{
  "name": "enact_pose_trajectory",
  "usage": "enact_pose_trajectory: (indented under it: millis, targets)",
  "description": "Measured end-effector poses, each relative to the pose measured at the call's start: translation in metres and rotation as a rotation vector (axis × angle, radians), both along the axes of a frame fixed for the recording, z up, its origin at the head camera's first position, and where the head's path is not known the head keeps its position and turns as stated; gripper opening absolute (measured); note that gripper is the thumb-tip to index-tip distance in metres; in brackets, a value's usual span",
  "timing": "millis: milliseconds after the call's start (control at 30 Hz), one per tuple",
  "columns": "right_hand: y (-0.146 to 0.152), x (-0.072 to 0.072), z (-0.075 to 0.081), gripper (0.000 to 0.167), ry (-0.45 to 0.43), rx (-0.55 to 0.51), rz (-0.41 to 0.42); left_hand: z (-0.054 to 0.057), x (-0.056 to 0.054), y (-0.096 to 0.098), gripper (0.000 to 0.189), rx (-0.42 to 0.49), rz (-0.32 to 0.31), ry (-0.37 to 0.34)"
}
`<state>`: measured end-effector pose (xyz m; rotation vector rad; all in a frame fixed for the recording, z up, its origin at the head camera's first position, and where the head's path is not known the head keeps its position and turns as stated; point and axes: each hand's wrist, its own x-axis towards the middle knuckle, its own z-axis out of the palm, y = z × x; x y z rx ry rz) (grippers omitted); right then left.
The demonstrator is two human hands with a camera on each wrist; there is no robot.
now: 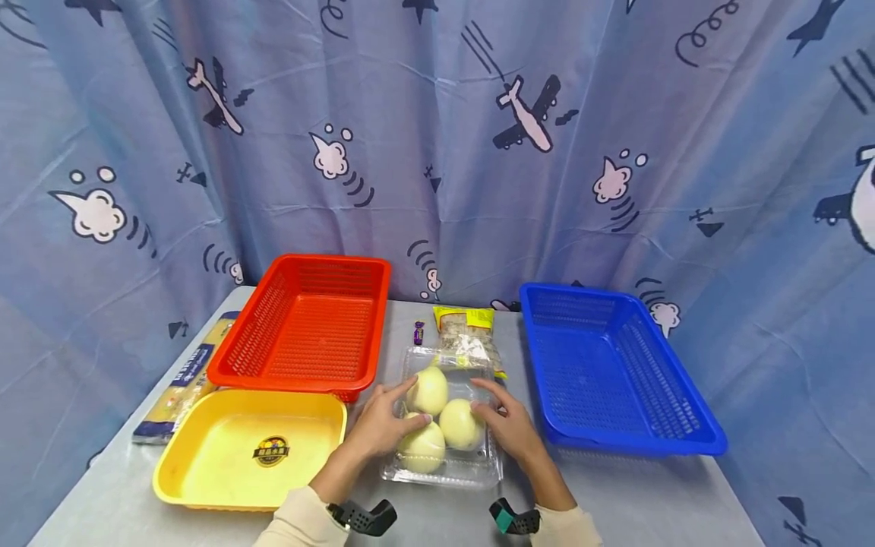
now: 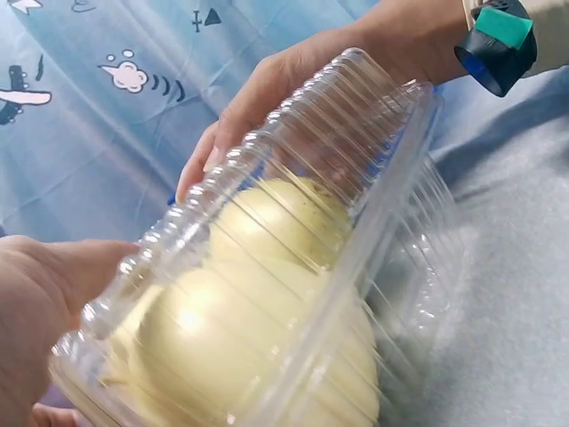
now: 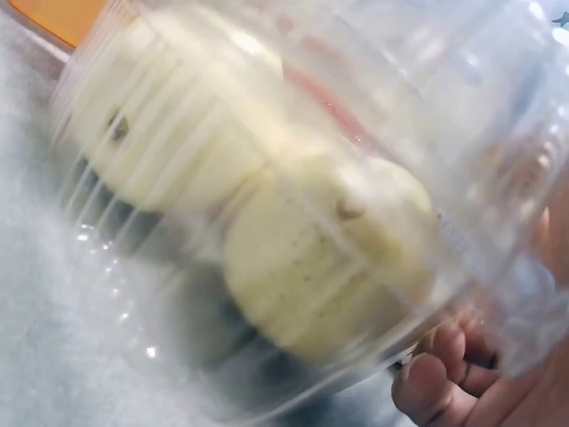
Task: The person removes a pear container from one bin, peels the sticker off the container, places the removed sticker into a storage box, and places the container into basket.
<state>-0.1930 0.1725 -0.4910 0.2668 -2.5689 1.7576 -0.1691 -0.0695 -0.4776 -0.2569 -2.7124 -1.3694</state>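
A clear plastic clamshell box (image 1: 465, 475) with three round, pale yellow pears (image 1: 461, 425) inside is between my two hands in the head view. My left hand (image 1: 383, 422) grips its left side, the thumb reaching over the top edge. On the opposite side, my right hand (image 1: 509, 425) holds the box, thumb and forefinger at the upper edge. Ribbed walls of the box fill much of the left wrist view, with the pears (image 2: 258, 329) showing through. In the blurred right wrist view, curled fingers (image 3: 427, 382) appear beside the box's lower edge.
A red basket (image 1: 294, 384) and a yellow basin (image 1: 314, 448) stand left, with a long yellow-and-blue packet (image 1: 184, 380) beside them. To the right is a blue basket (image 1: 601, 441). Behind the box lie a purple-wrapped candy (image 1: 418, 333) and a yellow-topped bag (image 1: 465, 327). A patterned curtain (image 1: 437, 152) hangs behind.
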Motion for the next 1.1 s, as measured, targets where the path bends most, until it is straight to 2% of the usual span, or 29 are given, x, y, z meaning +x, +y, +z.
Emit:
enact_pose_trajectory:
  millis: [300, 533, 867, 1100]
  targets:
    - [-0.005, 0.001, 0.014, 0.044, -0.017, 0.083, 0.004, 0.01, -0.002, -0.004, 0.072, -0.055, -0.013, -0.063]
    - [-0.004, 0.006, 0.019, 0.046, -0.015, 0.108, 0.018, 0.016, -0.001, -0.006, 0.072, -0.037, -0.048, -0.101]
    - [0.0, 0.015, 0.029, 0.045, -0.04, 0.132, -0.022, 0.03, 0.002, -0.007, 0.07, -0.036, -0.124, -0.092]
    - [0.004, 0.023, 0.048, 0.048, -0.074, 0.079, 0.044, 0.044, 0.004, -0.008, 0.07, -0.021, -0.182, -0.109]
